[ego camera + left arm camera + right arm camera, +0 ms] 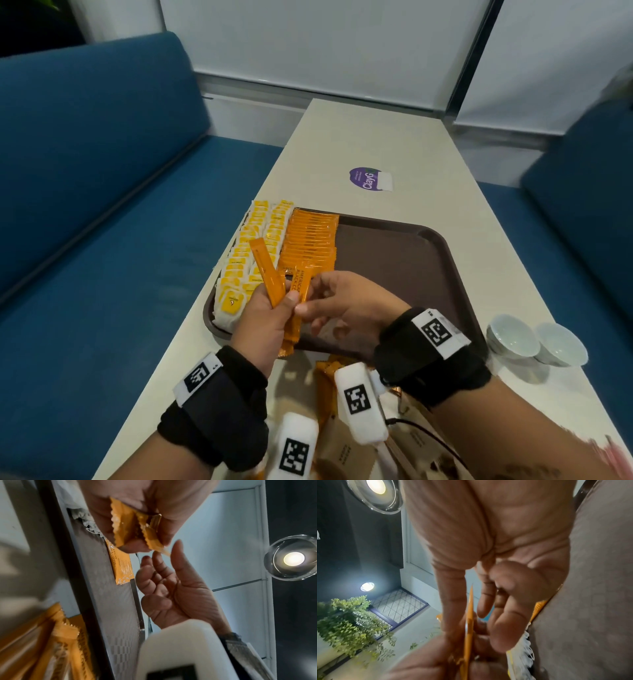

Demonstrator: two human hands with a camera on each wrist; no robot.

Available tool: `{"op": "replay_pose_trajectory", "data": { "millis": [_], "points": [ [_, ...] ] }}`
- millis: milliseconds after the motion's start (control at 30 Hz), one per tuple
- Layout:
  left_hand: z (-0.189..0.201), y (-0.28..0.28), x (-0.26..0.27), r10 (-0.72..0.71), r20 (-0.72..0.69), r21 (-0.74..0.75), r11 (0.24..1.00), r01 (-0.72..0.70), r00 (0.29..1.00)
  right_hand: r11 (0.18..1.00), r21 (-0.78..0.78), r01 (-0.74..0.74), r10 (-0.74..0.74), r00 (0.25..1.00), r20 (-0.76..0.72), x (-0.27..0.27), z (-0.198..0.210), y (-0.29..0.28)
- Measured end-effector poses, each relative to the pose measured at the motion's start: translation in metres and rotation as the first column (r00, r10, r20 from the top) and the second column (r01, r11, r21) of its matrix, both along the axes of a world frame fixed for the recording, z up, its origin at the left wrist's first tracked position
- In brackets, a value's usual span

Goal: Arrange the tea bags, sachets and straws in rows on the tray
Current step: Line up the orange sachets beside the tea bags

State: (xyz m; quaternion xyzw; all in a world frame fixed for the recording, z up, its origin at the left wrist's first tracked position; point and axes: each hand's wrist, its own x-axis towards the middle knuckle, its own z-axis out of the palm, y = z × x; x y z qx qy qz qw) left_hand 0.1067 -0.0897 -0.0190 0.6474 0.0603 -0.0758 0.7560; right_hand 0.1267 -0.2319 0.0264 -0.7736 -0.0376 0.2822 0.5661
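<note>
A brown tray (pixel 394 267) holds two rows of yellow tea bags (pixel 246 257) along its left side and a row of orange coffee sachets (pixel 308 240) beside them. My left hand (pixel 274 308) grips a few orange sachets (pixel 270 277) above the tray's near left corner, their ends fanned out. My right hand (pixel 318 294) reaches in from the right, with thumb and forefinger on either side of one held sachet (pixel 301 284). In the left wrist view the right hand (pixel 171 588) has its fingers spread, barely touching a sachet tip (pixel 164 551). The right wrist view shows that sachet (pixel 469 622) edge-on between thumb and fingers.
More loose orange sachets (pixel 325 380) and brown paper packets (pixel 346 455) lie on the table in front of the tray. Two pale bowls (pixel 534 339) stand to the tray's right. A purple sticker (pixel 368 178) is beyond it. Blue benches flank the narrow table.
</note>
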Motion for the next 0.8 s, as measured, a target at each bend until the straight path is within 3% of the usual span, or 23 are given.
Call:
{"op": "replay_pose_trajectory", "data": {
  "millis": [233, 367, 467, 567, 800],
  "points": [
    [-0.002, 0.002, -0.006, 0.055, -0.102, -0.048, 0.997, -0.061, 0.993, 0.994, -0.011, 0.111, -0.112, 0.991, -0.080, -0.004, -0.002, 0.010],
    [-0.003, 0.013, -0.007, 0.067, -0.167, -0.038, 0.997, -0.075, 0.984, 0.976, -0.061, 0.210, -0.207, 0.977, 0.056, 0.017, 0.006, 0.002],
    [-0.006, 0.025, -0.011, 0.020, -0.189, -0.018, 1.000, -0.023, 0.982, 0.920, -0.345, 0.186, -0.091, 0.958, 0.272, 0.049, 0.000, -0.013],
    [-0.010, 0.034, -0.015, -0.017, -0.214, 0.015, 1.000, 0.021, 0.977, 0.827, -0.546, 0.131, 0.059, 0.947, 0.317, 0.074, -0.012, -0.020],
    [-0.008, 0.038, -0.020, -0.009, -0.279, -0.028, 1.000, 0.001, 0.960, 0.804, -0.574, 0.155, 0.031, 0.953, 0.301, 0.096, -0.023, -0.006]
  ]
}}
